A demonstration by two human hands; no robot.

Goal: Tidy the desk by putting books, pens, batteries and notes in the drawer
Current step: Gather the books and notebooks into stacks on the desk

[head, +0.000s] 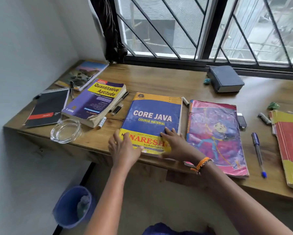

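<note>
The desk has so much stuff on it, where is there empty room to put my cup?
The biggest bare patch on the wooden desk lies along the window side, between the purple-and-yellow Quantitative Aptitude book and the dark thick book. A smaller one lies at the front edge, between the clear glass ashtray and the blue-and-yellow Core Java book. The left corner and right end are crowded.

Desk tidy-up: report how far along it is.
Done: nothing visibly; no drawer shows. In hand: both hands, left hand and right hand, rest on the Core Java book. Left: the Quantitative Aptitude book, pink book, black notebook, blue pen and more.
</note>
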